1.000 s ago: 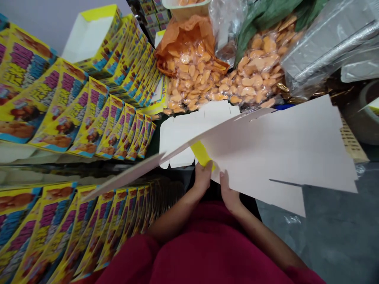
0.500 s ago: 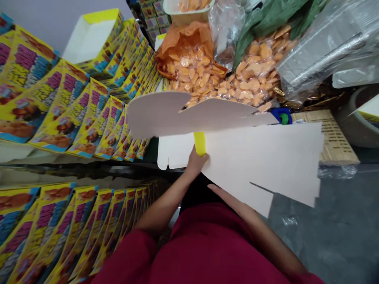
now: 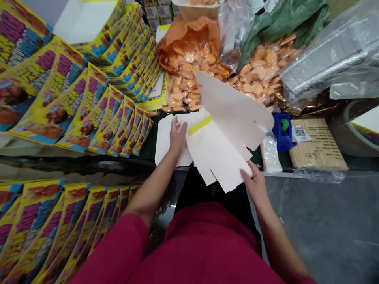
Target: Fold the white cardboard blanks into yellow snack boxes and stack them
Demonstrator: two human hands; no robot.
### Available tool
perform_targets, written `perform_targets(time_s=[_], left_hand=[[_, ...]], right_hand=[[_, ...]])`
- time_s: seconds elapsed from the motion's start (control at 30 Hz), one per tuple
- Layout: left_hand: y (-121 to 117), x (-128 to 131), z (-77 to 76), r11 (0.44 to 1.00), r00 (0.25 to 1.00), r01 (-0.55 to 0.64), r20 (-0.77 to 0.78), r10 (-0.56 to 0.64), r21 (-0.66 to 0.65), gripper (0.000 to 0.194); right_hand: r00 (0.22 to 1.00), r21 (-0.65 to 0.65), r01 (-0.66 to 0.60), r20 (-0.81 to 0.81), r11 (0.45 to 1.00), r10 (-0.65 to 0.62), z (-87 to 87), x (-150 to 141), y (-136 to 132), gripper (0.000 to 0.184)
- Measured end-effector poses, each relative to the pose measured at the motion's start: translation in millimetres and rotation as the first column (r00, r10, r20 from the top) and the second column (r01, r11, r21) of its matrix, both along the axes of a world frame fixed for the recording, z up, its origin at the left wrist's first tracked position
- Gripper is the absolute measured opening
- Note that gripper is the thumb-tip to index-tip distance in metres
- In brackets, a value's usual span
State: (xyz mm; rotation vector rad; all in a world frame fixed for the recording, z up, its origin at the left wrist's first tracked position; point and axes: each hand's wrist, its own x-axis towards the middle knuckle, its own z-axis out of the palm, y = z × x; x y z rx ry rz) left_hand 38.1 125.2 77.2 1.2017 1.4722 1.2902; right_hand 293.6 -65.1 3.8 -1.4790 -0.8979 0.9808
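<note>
Between your two hands, just in front of your body, you have the cardboard blank (image 3: 220,152), at the near edge of the table (image 3: 284,157). Your right hand (image 3: 247,173) pinches its lower right end, thumb on the pale face and fingers at the edge. Your left hand (image 3: 177,139) is open and grips nothing, its fingers raised and parted, just left of the blank and over the flat white sheet (image 3: 164,138); you cannot tell from this view whether it touches that sheet.

The board you hold looks thin, stiff and matt. One panel slopes toward you, while a greyer one rises behind it, curving to a rounded outer edge. Beyond it lie the orange pieces (image 3: 180,88), rounded and under glossy clear wrap, beside a crinkled orange bag (image 3: 192,31) and a limp green bag (image 3: 278,25). To your right sit a hard blue tape dispenser (image 3: 280,136) with a green core, a soft translucent packet (image 3: 270,156) and a ribbed, straw-coloured bundle (image 3: 319,146). Glossy printed boxes (image 3: 89,102) stand in nested rows on your left.

Your blank is plain off-white on the faces you see, with a yellow strip (image 3: 199,125) near its upper left, a narrow slit low down and stepped notches along its right side.
</note>
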Motion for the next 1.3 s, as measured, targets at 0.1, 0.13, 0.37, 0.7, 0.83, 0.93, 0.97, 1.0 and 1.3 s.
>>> perform_targets(time_s=[0.1,0.13,0.37,0.7,0.83,0.93,0.97,1.0,1.3], left_hand=[[-61,-7,-19.1,0.958,0.98,0.033,-0.198,0.025,0.285,0.042],[-84,-10,-26.6,0.937,0.948,0.136,-0.316,-0.029,0.321,0.041],[-147,-13,-51.9,0.707,0.653,0.648,-0.683,-0.326,0.283,0.027],[-126,-6,-47.8,0.74,0.509,0.626,-0.848,-0.148,0.247,0.033],[-123,-3,-51.6,0.711,0.471,0.663,-0.869,-0.153,0.235,0.025],[-122,-6,-58.6,0.708,0.517,0.667,-0.829,-0.212,0.234,0.028],[-121,-8,-60.7,0.698,0.522,0.683,-0.813,-0.258,0.217,0.032],[-121,-12,-62.2,0.683,0.518,0.705,-0.798,-0.309,0.193,0.036],[-111,-26,-57.0,0.624,0.457,0.767,-0.811,-0.365,0.15,0.029]], right_hand=[[0.995,-0.087,0.083,-0.055,0.993,-0.088,-12.7,-15,-7,0.068],[0.993,-0.109,0.093,-0.069,0.99,-0.1,-14.1,-19,-11,0.07],[0.957,-0.085,0.002,0.289,0.996,0.023,7.0,-21,-24,0.058],[0.96,-0.081,-0.181,0.201,0.98,0.194,2.0,5,7,0.034],[0.902,-0.108,-0.308,0.281,0.945,0.327,10.6,5,34,0.035],[0.873,-0.122,-0.265,0.391,0.957,0.292,15.1,0,49,0.041],[0.872,-0.121,-0.224,0.418,0.967,0.254,15.0,-2,52,0.043],[0.873,-0.111,-0.176,0.441,0.978,0.208,14.1,-4,54,0.044],[0.805,0.006,-0.084,0.589,0.996,0.065,0.8,-6,49,0.042]])
